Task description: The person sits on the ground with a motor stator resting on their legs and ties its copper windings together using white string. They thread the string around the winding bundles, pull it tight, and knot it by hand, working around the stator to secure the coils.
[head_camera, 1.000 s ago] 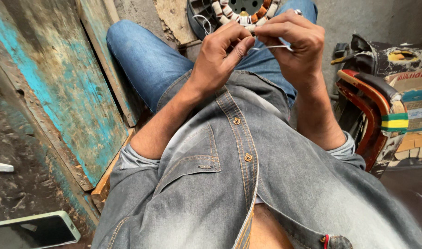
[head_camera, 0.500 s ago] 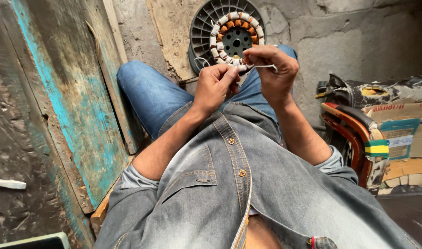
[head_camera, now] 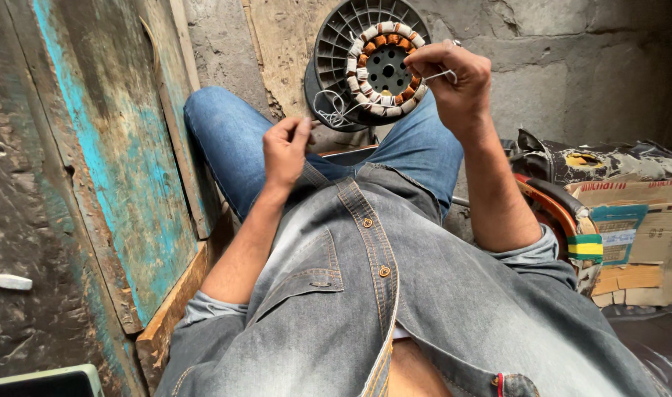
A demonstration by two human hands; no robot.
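Hands have parted: left hand (head_camera: 286, 151) drops to seven o'clock, fingers pinched on thin white string (head_camera: 336, 114); right hand (head_camera: 457, 77) pinches its other end beside the motor coil (head_camera: 385, 70). String's light, limp; grip near ends.

Worn: faded grey denim shirt (head_camera: 394, 316), brass snap buttons, rolled sleeves (head_camera: 530, 254); blue jeans (head_camera: 233, 140). Both forearms bare.

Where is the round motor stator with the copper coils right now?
In the head view, the stator is top centre, leaning against the wall beyond the knees, just left of the right hand.
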